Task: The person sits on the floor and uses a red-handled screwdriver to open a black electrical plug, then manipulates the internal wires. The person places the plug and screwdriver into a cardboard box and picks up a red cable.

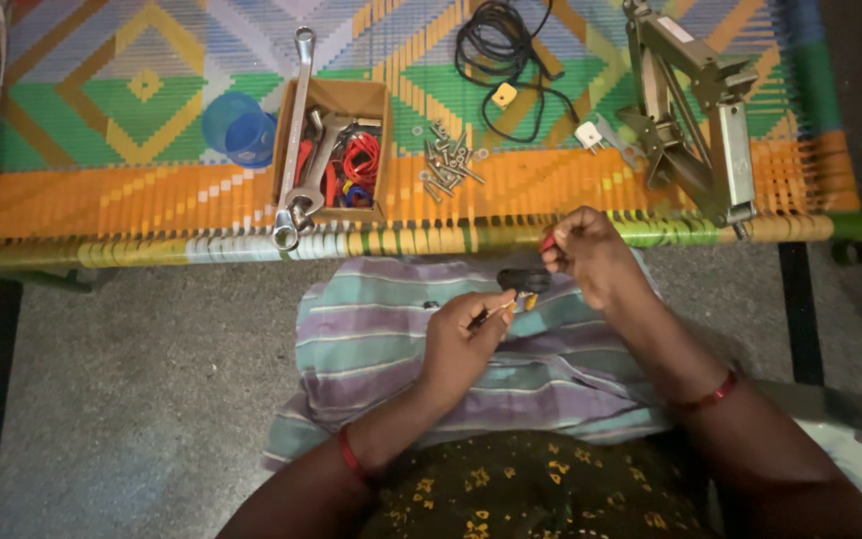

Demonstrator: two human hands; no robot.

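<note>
A woven cot [152, 200] in bright colours fills the upper frame. On it, upper right, lies a metal jack [695, 110]; upper centre-left, a cardboard box [341, 100] of spanners and red wires. At centre, the right hand [591, 255] is closed on a small black part [523, 280] with a red tip, over a striped cloth [381, 339]. Just lower left, the left hand [461, 344] pinches a thin tool [496, 312] against that part.

Light falls from above onto the woven cot [152, 190]: colours there bright, detail crisp. Below the cot it dims fast; floor grainy, lap and forearms murky. Corners vignette to near black, worst at right of the cot. Wide-angle bends the cot's front rail. No glare.
</note>
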